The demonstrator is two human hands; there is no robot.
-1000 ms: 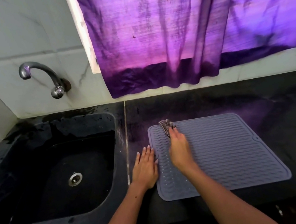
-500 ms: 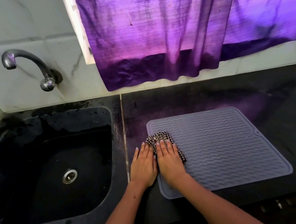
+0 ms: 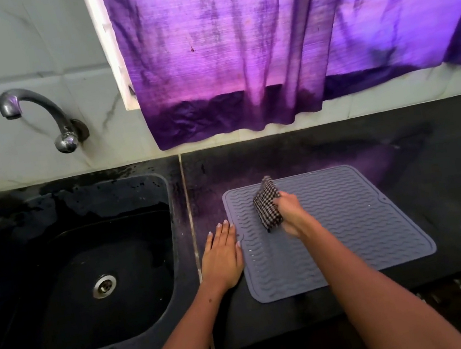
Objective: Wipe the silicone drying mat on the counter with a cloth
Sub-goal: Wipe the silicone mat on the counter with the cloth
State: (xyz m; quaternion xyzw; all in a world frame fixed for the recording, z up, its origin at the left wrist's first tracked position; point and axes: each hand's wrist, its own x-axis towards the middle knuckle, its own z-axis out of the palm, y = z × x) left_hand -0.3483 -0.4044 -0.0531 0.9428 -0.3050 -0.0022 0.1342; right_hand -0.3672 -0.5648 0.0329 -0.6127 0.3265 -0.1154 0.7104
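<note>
A grey silicone drying mat (image 3: 357,220) with a wavy ribbed surface lies flat on the black counter, right of the sink. My right hand (image 3: 291,214) is over the mat's far left part and grips a bunched black-and-white checked cloth (image 3: 267,203), which sticks up from my fist toward the far edge. Flat on the counter, my left hand (image 3: 222,255) rests with fingers together, its fingertips touching the mat's left edge.
A black sink (image 3: 88,275) with a metal drain fills the left side, with a chrome tap (image 3: 41,113) on the tiled wall above it. A purple curtain (image 3: 263,48) hangs behind the counter. The counter's front edge runs just below the mat.
My right hand has gone from pressing the cloth flat at the mat's left edge to gripping it bunched, and has moved right and farther back. My left hand has stayed put.
</note>
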